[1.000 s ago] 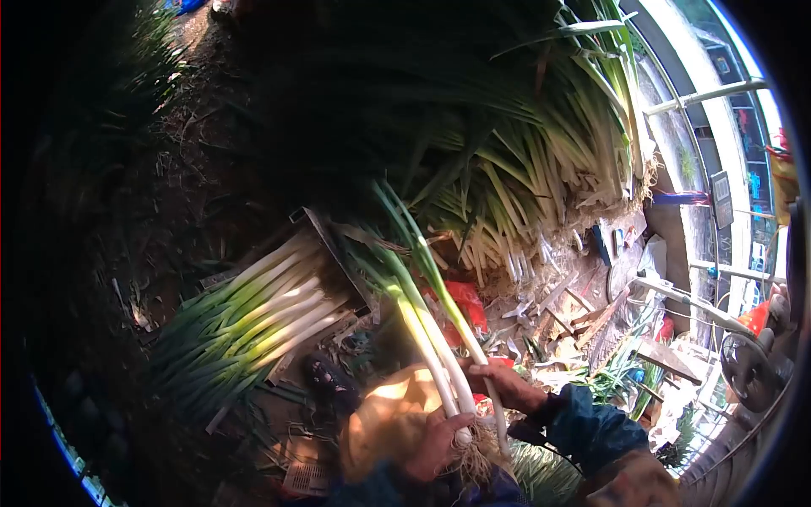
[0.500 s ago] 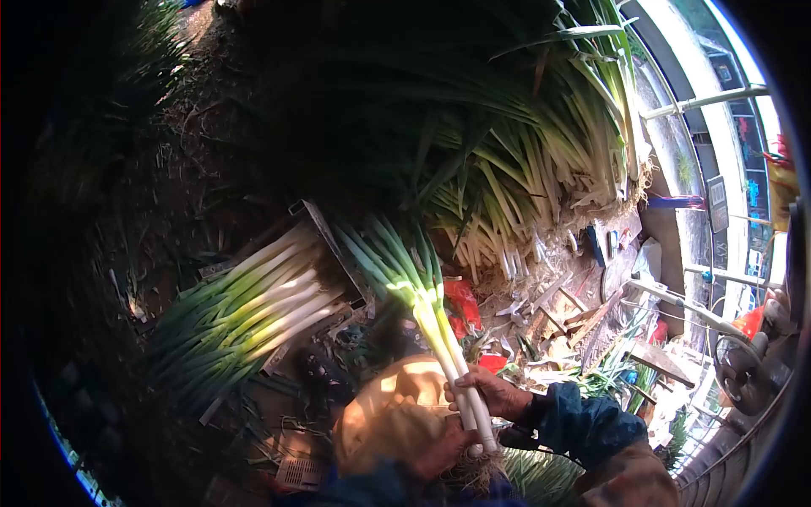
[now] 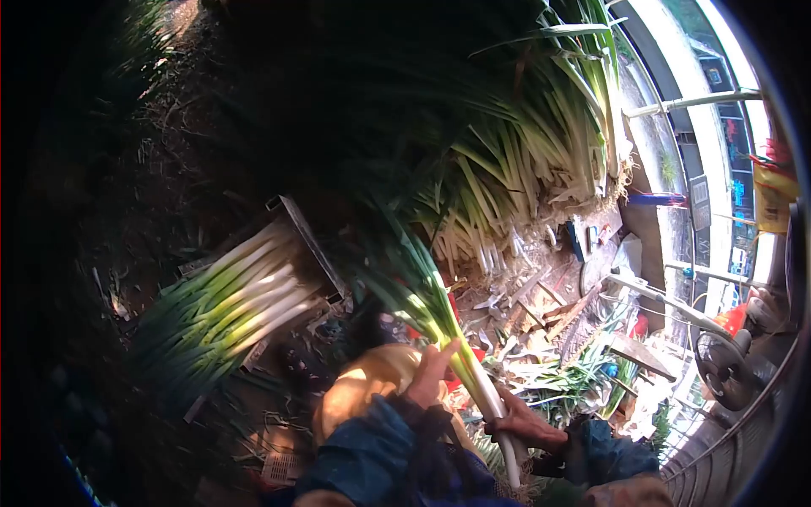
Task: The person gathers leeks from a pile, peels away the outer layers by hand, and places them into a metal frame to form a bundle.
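Note:
Two or so long green onions (image 3: 479, 382) lie slantwise in front of me, leaves up to the left and roots down to the right. My right hand (image 3: 525, 422) is closed around their white shafts near the lower end. Higher up, where white turns to green, my left hand (image 3: 429, 376) grips the stalks from the left side. Their leaves fade into shadow, so the tips are hidden. To the left, a neat stack of green onions (image 3: 245, 300) rests with its white ends against a metal-edged frame (image 3: 311, 241).
A big heap of untrimmed green onions (image 3: 541, 152) with roots stands at the upper right. Loose leaves and scraps (image 3: 574, 372) litter the ground on the right, near a fan (image 3: 722, 367) and a metal rail (image 3: 667, 302). A yellowish rounded surface (image 3: 359, 389) sits below my left forearm.
My left hand has moved from the root end up to the green part of the stalks. The green onions have shifted slightly right and down, with my right hand still around them.

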Available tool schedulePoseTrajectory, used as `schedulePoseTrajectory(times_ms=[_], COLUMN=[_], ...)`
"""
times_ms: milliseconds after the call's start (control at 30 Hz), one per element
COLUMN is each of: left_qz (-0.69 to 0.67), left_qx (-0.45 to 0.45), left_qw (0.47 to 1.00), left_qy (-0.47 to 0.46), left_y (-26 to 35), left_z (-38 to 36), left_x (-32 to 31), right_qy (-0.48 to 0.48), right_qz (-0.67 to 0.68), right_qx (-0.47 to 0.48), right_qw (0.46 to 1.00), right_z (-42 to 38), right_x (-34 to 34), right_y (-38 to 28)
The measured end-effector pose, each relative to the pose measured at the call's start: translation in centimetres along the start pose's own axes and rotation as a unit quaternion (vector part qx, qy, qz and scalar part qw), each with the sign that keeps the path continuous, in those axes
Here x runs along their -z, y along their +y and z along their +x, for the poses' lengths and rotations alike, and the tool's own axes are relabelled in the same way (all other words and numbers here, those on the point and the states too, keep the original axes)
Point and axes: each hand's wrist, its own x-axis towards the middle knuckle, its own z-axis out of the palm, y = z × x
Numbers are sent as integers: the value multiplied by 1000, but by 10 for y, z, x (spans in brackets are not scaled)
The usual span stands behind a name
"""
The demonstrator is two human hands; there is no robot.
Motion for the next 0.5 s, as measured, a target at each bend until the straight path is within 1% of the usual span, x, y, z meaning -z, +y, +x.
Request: schedulePoseTrajectory(times_ms=[33, 67, 100, 133, 167, 233, 267, 300, 333, 367, 433, 467, 500], left_qz=[43, 167, 291, 476, 498, 524, 534, 544, 555, 544, 579, 594, 566], left_qx=[13, -46, -86, -190, -274, -444, -443, -440, -438, -412, -369, -345, -401], left_qw=[999, 981, 938, 812, 775, 679, 675, 672, 667, 700, 712, 716, 708], left_qy=[20, 87, 168, 279, 274, 258, 251, 242, 236, 211, 151, 119, 132], left_y=[8, 15, 25, 43, 50, 67, 70, 71, 75, 81, 92, 95, 95], left_z=[9, 15, 17, 10, 13, 24, 33, 43, 50, 57, 64, 64, 69], left_x=[7, 14, 20, 17, 17, 12, 7, 3, -1, -1, 2, 1, -2], right_qy=[3, 6, 8, 9, 8, 22, 32, 23, 25, 24, 18, 17, 17], right_qz=[-38, -68, -94, -117, -56, -150, -195, -192, -195, -197, -224, -215, -208], right_qx=[-14, 4, 21, 36, 95, 73, 61, 65, 41, 18, -18, -5, 8], right_qw=[999, 998, 995, 992, 994, 986, 978, 979, 980, 980, 974, 976, 978], right_z=[-11, -15, -22, -31, -37, -46, -52, -57, -61, -64, -66, -70, -73], right_x=[2, 7, 11, 13, 13, 11, 9, 10, 11, 12, 15, 15, 16], right_y=[-14, -11, -1, 12, 24, 29, 26, 20, 15, 11, 12, 16, 19])
